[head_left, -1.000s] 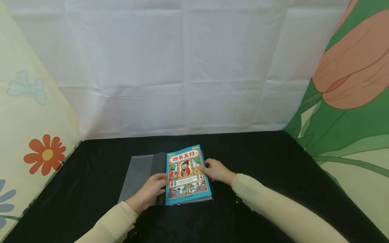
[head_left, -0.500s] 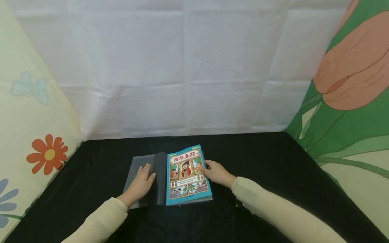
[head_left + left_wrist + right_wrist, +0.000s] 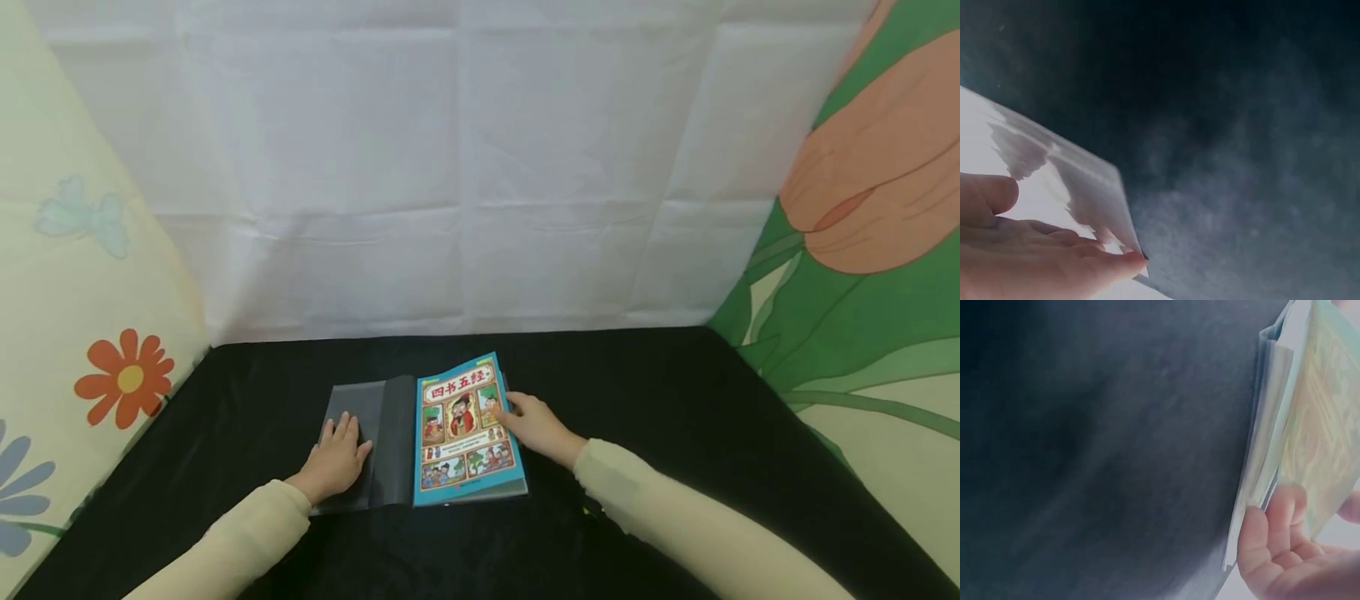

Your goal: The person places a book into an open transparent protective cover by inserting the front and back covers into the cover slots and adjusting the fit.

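A comic-style book with a blue-edged, illustrated cover lies on the black cloth in the head view. Opened out to its left is a clear plastic book cover with a greyish sheen. My left hand rests palm down on that plastic flap, fingers spread and straight; the flap's corner shows beside the fingers in the left wrist view. At the book's right edge, my right hand pinches the front cover, thumb on top. Curled fingers sit against the page edges, and the front cover stands slightly raised from the pages.
Black cloth covers the table around the book. A white sheet hangs behind the table. Printed panels with flowers stand at the left and right sides.
My left hand has moved from the book's left edge out onto the plastic flap, then slightly further left, and lies flat there. My right hand stays at the book's right edge.
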### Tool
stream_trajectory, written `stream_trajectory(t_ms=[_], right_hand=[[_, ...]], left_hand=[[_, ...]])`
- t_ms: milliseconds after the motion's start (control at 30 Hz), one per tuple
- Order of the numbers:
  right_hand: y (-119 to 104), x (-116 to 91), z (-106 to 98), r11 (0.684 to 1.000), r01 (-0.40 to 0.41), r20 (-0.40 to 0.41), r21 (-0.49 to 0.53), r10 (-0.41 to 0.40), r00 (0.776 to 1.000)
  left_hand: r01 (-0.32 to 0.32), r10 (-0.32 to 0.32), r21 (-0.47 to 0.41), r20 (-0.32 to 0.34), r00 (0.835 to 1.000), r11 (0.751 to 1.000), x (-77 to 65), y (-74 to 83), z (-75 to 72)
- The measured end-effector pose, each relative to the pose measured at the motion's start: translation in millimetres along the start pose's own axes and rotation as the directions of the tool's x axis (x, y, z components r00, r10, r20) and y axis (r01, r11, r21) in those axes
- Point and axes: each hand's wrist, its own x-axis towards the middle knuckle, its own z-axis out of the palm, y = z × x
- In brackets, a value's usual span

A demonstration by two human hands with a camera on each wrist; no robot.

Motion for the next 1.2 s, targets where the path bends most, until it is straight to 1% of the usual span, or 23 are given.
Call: stream_trajectory(t_ms=[167,300,367,500,700,833,967,1100,1200], right_hand=[[-0.8,1.7,0.7,0.999,0.006,-0.002,0.033,-0.006,1.000],[-0.1,2.0,-0.4,0.998,0.000,0.000,0.060,0.000,1.000],[0.8,2.3,-1.3,0.998,-0.006,-0.003,0.069,0.006,1.000],[1.5,3.0,-2.4,0.996,0.000,0.009,0.085,-0.001,1.000],[-3.2,4.5,1.5,0.993,0.061,-0.004,0.098,-0.061,0.998],[-10.1,5.1,6.3,0.989,0.105,-0.017,0.108,-0.103,0.994],[-15.7,8.0,11.6,0.972,0.197,-0.021,0.126,-0.196,0.980],[-20.4,11.8,17.6,0.956,0.244,-0.001,0.160,-0.247,0.969],[-24.3,13.9,23.1,0.955,0.264,0.000,0.138,-0.267,0.964]], left_hand=[[0.021,-0.021,0.015,0.003,1.000,1.000,0.8,0.5,3.6],[0.034,-0.034,0.040,-0.005,0.999,0.999,4.3,2.0,5.3],[0.031,-0.030,0.048,-0.010,0.999,0.998,6.4,3.9,4.2],[0.026,-0.026,0.050,-0.009,1.000,0.998,6.1,8.2,-2.1],[0.032,-0.032,0.045,0.019,0.999,0.999,3.7,6.7,-3.4],[0.004,-0.008,0.073,0.048,0.999,0.997,2.7,5.0,-6.5],[-0.030,0.023,0.083,0.086,0.996,0.996,2.4,2.9,-11.2],[-0.045,0.035,0.081,0.120,0.992,0.996,1.8,1.8,-13.7],[-0.049,0.036,0.090,0.143,0.989,0.995,1.4,1.4,-14.2]])
